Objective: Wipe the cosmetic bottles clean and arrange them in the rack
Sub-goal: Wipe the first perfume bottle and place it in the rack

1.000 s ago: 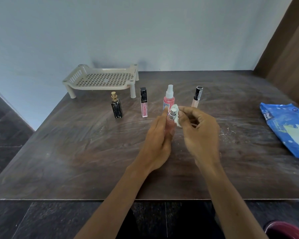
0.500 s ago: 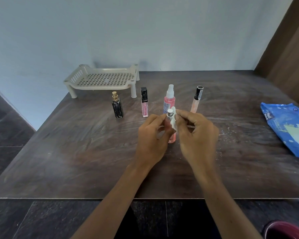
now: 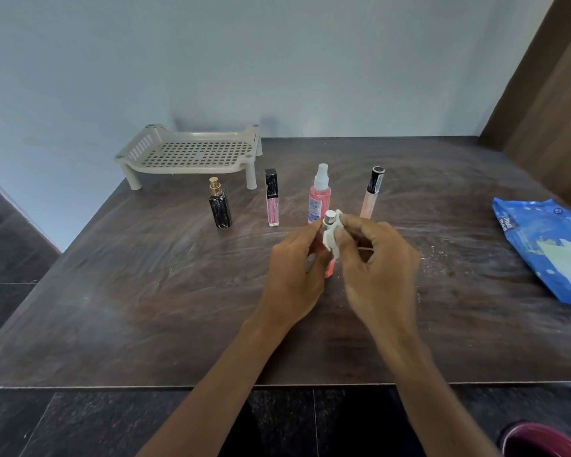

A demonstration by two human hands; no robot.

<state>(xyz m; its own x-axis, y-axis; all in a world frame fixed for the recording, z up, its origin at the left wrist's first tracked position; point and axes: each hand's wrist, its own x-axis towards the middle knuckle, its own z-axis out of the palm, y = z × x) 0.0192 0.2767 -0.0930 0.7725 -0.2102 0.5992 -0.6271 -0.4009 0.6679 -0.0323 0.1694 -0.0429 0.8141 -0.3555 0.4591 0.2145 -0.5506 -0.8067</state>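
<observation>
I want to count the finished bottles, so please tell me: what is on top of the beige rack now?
Nothing stands on the beige rack; its perforated shelf shows bare. The space under the shelf is mostly hidden, so I cannot tell what is there.

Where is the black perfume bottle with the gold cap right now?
In the head view, the black perfume bottle stands upright on the table, left of the pink lip gloss tube, just in front of the rack.

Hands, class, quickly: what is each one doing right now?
Left hand: grips the small pink bottle.
Right hand: pinches a white wipe against that bottle.
</observation>
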